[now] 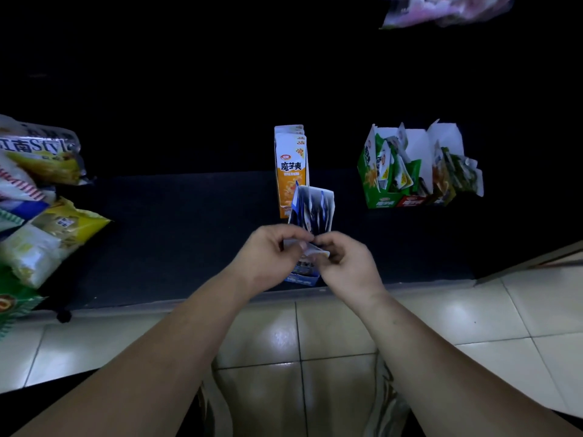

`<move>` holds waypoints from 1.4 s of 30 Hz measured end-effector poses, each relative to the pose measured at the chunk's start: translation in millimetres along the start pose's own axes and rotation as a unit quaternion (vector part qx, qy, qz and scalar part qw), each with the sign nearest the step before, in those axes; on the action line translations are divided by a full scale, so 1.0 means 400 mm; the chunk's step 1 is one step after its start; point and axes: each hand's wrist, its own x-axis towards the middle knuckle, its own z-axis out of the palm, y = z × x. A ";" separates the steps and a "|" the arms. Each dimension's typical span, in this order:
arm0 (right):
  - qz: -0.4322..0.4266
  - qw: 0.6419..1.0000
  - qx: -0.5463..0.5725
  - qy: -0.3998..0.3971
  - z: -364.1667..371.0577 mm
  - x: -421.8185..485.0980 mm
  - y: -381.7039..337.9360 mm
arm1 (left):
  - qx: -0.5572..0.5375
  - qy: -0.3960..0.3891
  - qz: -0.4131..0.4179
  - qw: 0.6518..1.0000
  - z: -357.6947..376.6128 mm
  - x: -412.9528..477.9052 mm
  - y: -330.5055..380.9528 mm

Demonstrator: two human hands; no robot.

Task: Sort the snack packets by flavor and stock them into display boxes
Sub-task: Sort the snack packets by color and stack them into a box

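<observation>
A blue display box (312, 209) stands on the dark shelf (176, 234) near its front edge, with several blue packets upright in it. My left hand (271, 257) and my right hand (347, 266) meet just in front of it, fingertips pinching a small blue-and-white snack packet (315, 252) between them. Behind the blue box stands an orange display box (291, 171) with orange packets. To the right sits a green display box (394, 171) with green packets, and beside it a red-fronted box (441, 181) with more packets leaning out.
A pile of large snack bags (38, 197) fills the left end of the shelf. A pale pink bag (441, 9) hangs at the top right. Beige floor tiles (473, 313) lie below the shelf edge.
</observation>
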 end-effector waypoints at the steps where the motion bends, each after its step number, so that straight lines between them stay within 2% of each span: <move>1: 0.002 1.000 -0.002 0.002 -0.003 0.000 0.002 | -0.011 0.002 0.001 1.000 -0.003 -0.002 0.000; 3: 0.015 1.000 -0.011 0.014 -0.006 0.000 0.012 | 0.008 0.000 0.020 1.000 -0.008 -0.008 -0.011; 7: 0.037 0.998 -0.058 0.010 -0.003 -0.007 0.023 | 0.138 0.000 0.077 0.987 -0.007 -0.039 -0.059; 9: 0.063 0.994 -0.079 -0.035 -0.012 -0.009 0.019 | 0.151 0.011 0.081 0.985 0.003 -0.055 -0.079; 11: 0.112 0.989 -0.054 -0.085 -0.028 -0.008 0.007 | 0.174 0.001 0.079 0.982 0.008 -0.068 -0.100; 13: 0.146 0.985 -0.022 -0.094 -0.045 -0.001 -0.009 | 0.183 0.008 0.083 0.980 0.009 -0.077 -0.112; 17: 0.151 0.988 0.005 -0.010 -0.043 0.028 -0.040 | 0.129 0.004 0.066 0.989 0.007 -0.078 -0.090; 19: 0.127 0.991 -0.023 -0.015 -0.026 0.044 -0.047 | 0.095 -0.002 0.033 0.995 0.010 -0.077 -0.084; 22: 0.135 0.988 -0.055 -0.057 -0.001 0.065 -0.052 | 0.024 0.016 -0.024 0.999 0.011 -0.081 -0.088; 26: 0.138 0.983 -0.109 -0.057 0.005 0.081 -0.035 | -0.049 0.029 -0.085 0.995 0.001 -0.076 -0.079; 33: 0.101 0.994 -0.026 0.019 -0.019 0.059 -0.056 | -0.042 0.050 -0.084 0.994 0.004 -0.067 -0.086; 36: 0.102 0.995 -0.003 -0.004 -0.033 0.057 -0.075 | -0.050 0.070 -0.085 0.993 0.009 -0.054 -0.075; 39: 0.097 0.995 0.010 -0.037 -0.035 0.042 -0.090 | -0.082 0.043 -0.069 0.993 0.026 -0.048 -0.037; 42: 0.066 0.997 -0.023 -0.044 -0.042 0.033 -0.107 | -0.114 0.046 -0.060 0.991 0.038 -0.049 -0.006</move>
